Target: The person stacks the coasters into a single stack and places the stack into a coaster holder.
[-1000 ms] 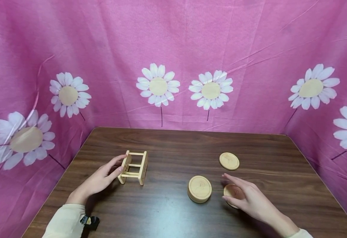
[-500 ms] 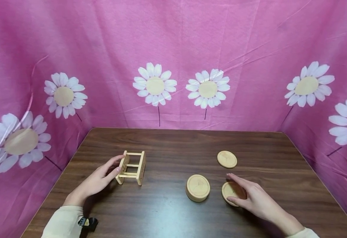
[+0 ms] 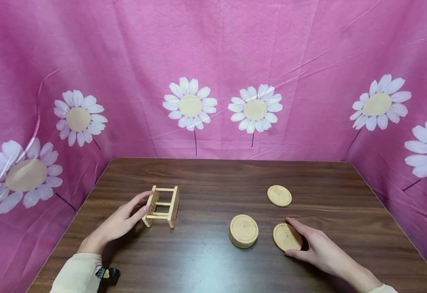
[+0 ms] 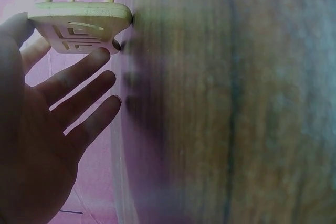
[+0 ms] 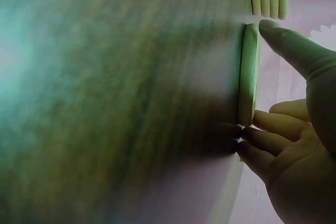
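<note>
My left hand (image 3: 119,221) touches the near side panel of a small pale wooden coaster rack (image 3: 174,206), its fingers stretched out. In the left wrist view the fingertips meet the carved panel (image 4: 79,31), and the lower fingers lie free below it. On the right, a round wooden coaster (image 3: 283,236) with an engraved drawing lies flat on the table. My right hand (image 3: 323,249) spans it, thumb at the near edge and fingers at the far edge. Seen edge-on in the right wrist view, the coaster (image 5: 249,77) sits between thumb and fingertips.
A stack of several coasters (image 3: 243,231) stands left of the right hand. Another single coaster (image 3: 279,196) lies farther back. The dark wood table (image 3: 213,175) ends at a pink cloth (image 3: 132,134) printed with daisies. A black object (image 3: 112,276) is at the left sleeve.
My right hand has shifted slightly right, from hovering over the coaster to having thumb and fingers at its edges. The left hand and rack keep their places; the view shifted slightly.
</note>
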A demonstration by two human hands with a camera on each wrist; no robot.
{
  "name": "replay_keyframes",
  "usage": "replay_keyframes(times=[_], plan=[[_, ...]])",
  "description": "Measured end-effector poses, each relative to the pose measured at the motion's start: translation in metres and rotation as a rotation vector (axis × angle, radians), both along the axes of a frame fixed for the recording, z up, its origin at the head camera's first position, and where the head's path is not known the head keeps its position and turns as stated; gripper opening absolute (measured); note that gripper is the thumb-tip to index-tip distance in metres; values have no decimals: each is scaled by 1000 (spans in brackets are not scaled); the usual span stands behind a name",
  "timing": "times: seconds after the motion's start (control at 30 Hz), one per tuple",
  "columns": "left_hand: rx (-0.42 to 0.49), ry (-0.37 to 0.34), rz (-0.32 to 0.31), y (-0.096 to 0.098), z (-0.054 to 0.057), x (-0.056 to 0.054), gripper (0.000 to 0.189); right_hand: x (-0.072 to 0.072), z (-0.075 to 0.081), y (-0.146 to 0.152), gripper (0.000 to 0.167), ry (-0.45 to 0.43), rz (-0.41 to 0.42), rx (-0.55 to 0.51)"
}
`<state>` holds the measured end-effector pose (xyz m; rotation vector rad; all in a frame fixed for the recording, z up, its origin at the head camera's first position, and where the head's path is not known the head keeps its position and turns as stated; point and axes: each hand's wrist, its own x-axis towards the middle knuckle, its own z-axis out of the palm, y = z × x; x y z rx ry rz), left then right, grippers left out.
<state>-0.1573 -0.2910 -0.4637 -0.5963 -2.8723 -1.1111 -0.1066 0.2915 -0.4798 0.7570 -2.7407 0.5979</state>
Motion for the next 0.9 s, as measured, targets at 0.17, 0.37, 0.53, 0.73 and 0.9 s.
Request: replay_keyframes(times=[0.17, 0.37, 0.53, 0.73, 0.9], plan=[[-7, -11, 10, 1, -2, 0, 49, 0, -4, 2, 91, 29, 24, 19], [-1, -20, 26, 3, -6, 2, 49, 1, -9, 4, 91, 54, 44, 8], [-10, -4, 29, 1, -7, 1, 48, 1, -9, 4, 90, 60, 44, 3], [23, 44, -1, 0, -7, 2, 48, 2, -8, 4, 86, 86, 43, 1], [64, 68, -25, -3, -12, 0, 50, 2, -7, 4, 84, 89, 34, -6]])
